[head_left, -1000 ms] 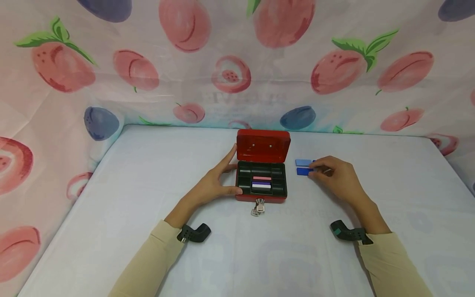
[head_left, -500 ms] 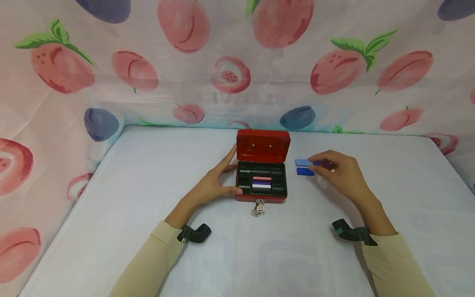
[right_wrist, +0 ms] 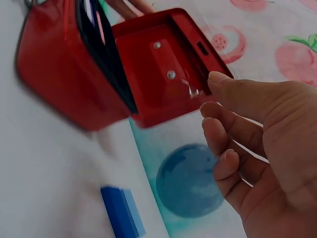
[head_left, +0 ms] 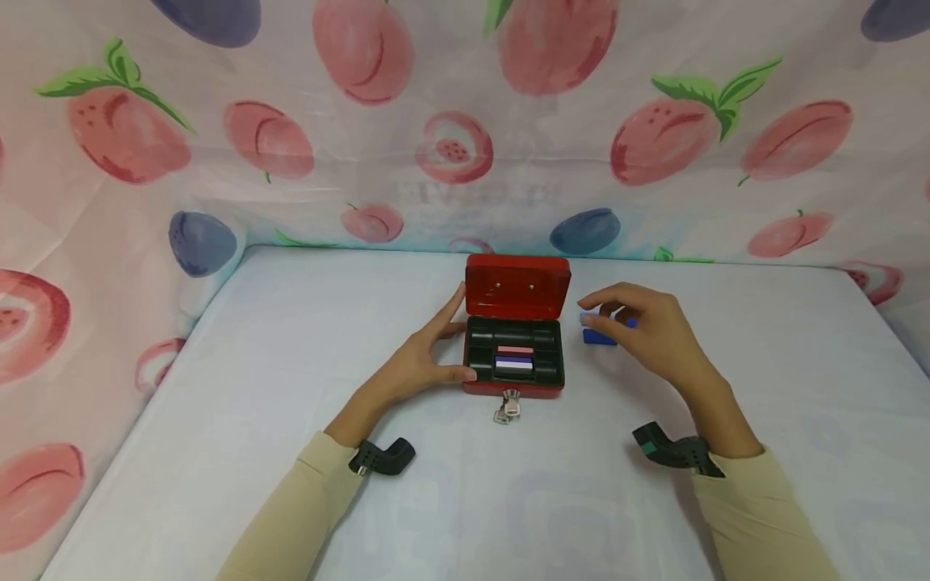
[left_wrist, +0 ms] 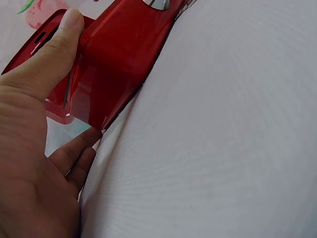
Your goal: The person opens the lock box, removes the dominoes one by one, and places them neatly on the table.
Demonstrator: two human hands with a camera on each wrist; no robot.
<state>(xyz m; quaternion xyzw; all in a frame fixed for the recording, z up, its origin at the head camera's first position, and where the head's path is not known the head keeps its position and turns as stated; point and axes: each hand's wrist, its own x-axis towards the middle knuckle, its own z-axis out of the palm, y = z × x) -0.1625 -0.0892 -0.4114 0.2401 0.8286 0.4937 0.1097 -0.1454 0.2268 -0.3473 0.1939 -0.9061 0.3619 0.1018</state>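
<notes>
A red metal cash box (head_left: 541, 391) stands with its lid (head_left: 517, 286) raised and a dark compartment tray inside. Pink (head_left: 514, 349), purple (head_left: 513, 359) and white (head_left: 513, 365) flat blocks lie in the tray's middle compartment. My left hand (head_left: 410, 363) steadies the box's left side, thumb over the front rim and a straight index finger against the lid. To the right, my right hand (head_left: 650, 331) hovers above the blue blocks, thumb and index finger apart with nothing between them. A dark blue block (head_left: 599, 337) shows beneath; a light blue block (right_wrist: 134, 208) and others are partly hidden.
Keys (head_left: 502, 415) hang from the lock at the box's front. Behind the white table (head_left: 450, 492) rises a fruit-printed cloth (head_left: 523, 153), close to the lid. A black wrist mount (head_left: 672, 448) sticks out from each forearm.
My right hand first shifts slightly right over the blue blocks, then moves left and up, covering more of the light blue one. Left hand and box stay put.
</notes>
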